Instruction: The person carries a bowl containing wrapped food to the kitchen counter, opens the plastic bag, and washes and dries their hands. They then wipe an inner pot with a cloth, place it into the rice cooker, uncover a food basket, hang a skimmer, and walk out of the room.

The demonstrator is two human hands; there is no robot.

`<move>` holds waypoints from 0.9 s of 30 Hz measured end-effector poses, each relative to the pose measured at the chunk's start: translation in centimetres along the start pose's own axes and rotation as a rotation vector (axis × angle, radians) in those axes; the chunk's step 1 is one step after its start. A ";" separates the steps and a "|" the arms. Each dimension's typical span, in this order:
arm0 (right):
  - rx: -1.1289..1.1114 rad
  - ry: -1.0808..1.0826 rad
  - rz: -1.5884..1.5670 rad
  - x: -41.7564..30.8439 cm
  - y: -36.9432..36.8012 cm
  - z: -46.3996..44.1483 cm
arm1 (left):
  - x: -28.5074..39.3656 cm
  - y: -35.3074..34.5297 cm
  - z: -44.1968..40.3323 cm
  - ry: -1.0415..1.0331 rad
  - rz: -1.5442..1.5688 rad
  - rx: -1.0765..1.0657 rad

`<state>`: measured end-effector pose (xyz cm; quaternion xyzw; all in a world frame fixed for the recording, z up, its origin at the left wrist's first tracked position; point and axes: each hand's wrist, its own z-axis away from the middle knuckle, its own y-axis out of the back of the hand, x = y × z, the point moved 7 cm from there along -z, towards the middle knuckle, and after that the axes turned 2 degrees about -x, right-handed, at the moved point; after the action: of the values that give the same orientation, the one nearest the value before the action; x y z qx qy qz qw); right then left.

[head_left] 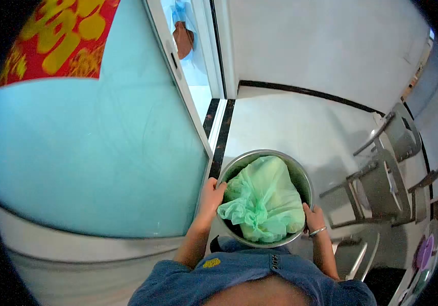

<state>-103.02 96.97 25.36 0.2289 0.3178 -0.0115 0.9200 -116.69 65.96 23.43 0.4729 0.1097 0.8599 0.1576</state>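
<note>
basin [301,177], held just before the blue shirt [249,263], looks stiff and likely slick; its soft green bag [267,196] could shift. left hand [212,196] and right hand [314,219] have fingers gripping opposite rim sides, seemingly the surest hold.

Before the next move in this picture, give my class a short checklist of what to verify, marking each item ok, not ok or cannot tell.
1. Left hand gripping the metal basin by its rim: ok.
2. Right hand gripping the opposite side: ok.
3. Green bag seated in the basin: ok.
4. Bag securely knotted: cannot tell; the plastic is gathered and bunched.
5. Glass door open wide enough for the basin: cannot tell; it stands partly open.
6. Chairs standing safely apart from the basin: cannot tell; they are to the right, spacing unclear.
</note>
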 end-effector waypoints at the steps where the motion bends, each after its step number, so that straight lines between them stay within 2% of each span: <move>1: -0.001 0.010 0.003 -2.3 0.2 -1.7 | 0.9 -0.3 -2.3 -0.025 0.020 0.010; 3: -0.054 -0.061 -0.004 -6.1 -0.3 -3.9 | 2.0 -0.1 -5.5 -0.038 0.050 0.039; 7: -0.111 0.012 -0.049 -11.6 -1.4 -10.0 | 5.2 0.5 -10.5 -0.065 0.127 0.126; 9: -0.162 -0.059 0.040 -13.2 -2.4 -13.3 | 7.2 0.6 -13.2 0.055 0.197 0.114; 11: -0.164 -0.007 -0.027 -15.1 -4.1 -17.2 | 7.0 0.6 -18.0 0.059 0.230 0.117; 13: -0.195 -0.089 -0.037 -18.1 -5.2 -21.6 | 7.5 0.3 -23.6 0.070 0.260 0.112; 15: -0.176 -0.046 -0.033 -23.1 -4.9 -26.0 | 9.6 -0.1 -29.5 0.080 0.014 0.144; 16: -0.190 -0.022 0.003 -24.6 -4.7 -28.5 | 11.3 -0.3 -31.8 -0.009 -0.053 0.162; 17: -0.210 -0.001 0.036 -26.2 -4.2 -30.5 | 12.4 -1.0 -33.6 0.015 -0.043 0.173; 18: -0.202 0.035 0.037 -23.9 -4.9 -27.0 | 10.3 0.3 -30.6 -0.003 0.048 0.161; 20: -0.214 -0.007 -0.068 -25.6 -5.2 -27.3 | 11.2 0.5 -31.2 0.030 0.139 0.176; 23: -0.227 0.022 -0.060 -31.1 -5.1 -36.2 | 15.9 -0.7 -39.8 -0.006 0.016 0.222; 24: -0.242 -0.038 -0.075 -33.6 -5.3 -37.8 | 17.4 -0.8 -41.8 0.047 0.016 0.224; 25: -0.238 0.050 -0.107 -31.1 -4.1 -29.6 | 16.6 1.1 -33.9 -0.014 0.062 0.254; 27: -0.266 0.030 -0.034 -33.5 -4.3 -32.2 | 16.8 0.7 -35.5 0.043 0.162 0.244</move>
<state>-149.10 102.74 21.03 0.0993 0.3341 0.0185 0.9371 -155.30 70.24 17.98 0.4772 0.1784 0.8601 0.0266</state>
